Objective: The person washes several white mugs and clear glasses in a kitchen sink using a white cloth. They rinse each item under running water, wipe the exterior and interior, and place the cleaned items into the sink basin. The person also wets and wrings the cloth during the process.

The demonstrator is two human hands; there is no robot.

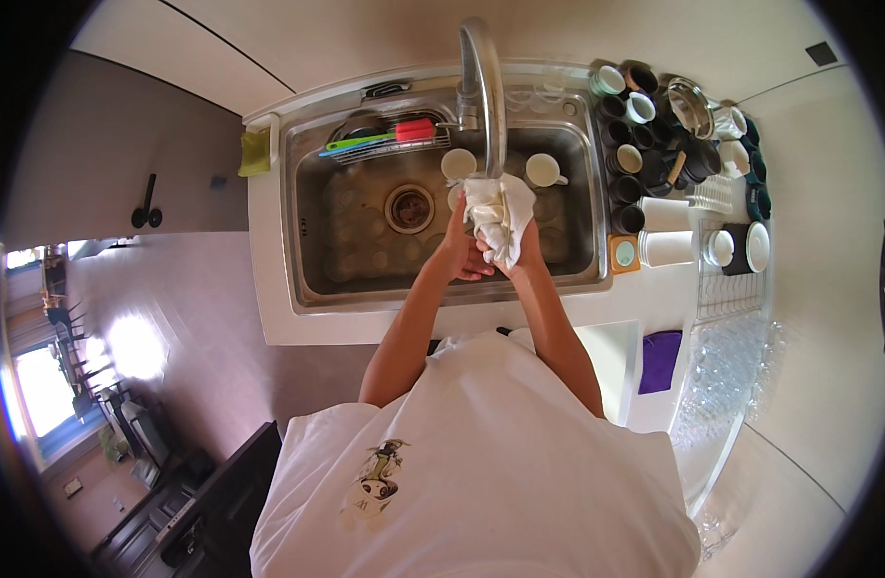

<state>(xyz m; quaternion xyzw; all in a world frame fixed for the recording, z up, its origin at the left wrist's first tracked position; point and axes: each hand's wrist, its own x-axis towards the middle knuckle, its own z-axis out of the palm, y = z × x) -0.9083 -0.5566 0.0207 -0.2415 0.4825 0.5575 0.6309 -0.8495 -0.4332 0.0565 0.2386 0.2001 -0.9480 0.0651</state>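
Under the spout of the metal faucet [491, 94], my right hand [518, 256] grips a bunched white cloth [496, 217]. My left hand [460, 249] is beside the cloth's left edge, its thumb up along it and its fingers spread below; whether it also grips the cloth is unclear. Both hands are over a stainless steel sink [449, 289]. White cups stand in the sink, one [458, 165] left of the spout and a handled one [543, 170] to the right. Several clear round vessels lie on the sink floor around the drain [410, 209].
A wire rack [384, 149] with a red-headed brush [415, 130] hangs at the sink's back left. Dark and white cups, stacked white cups [666, 248] and a metal bowl [690, 107] crowd the right counter. Nearer are a wire dish rack [731, 298], a purple cloth [660, 361] and clear glassware [724, 376].
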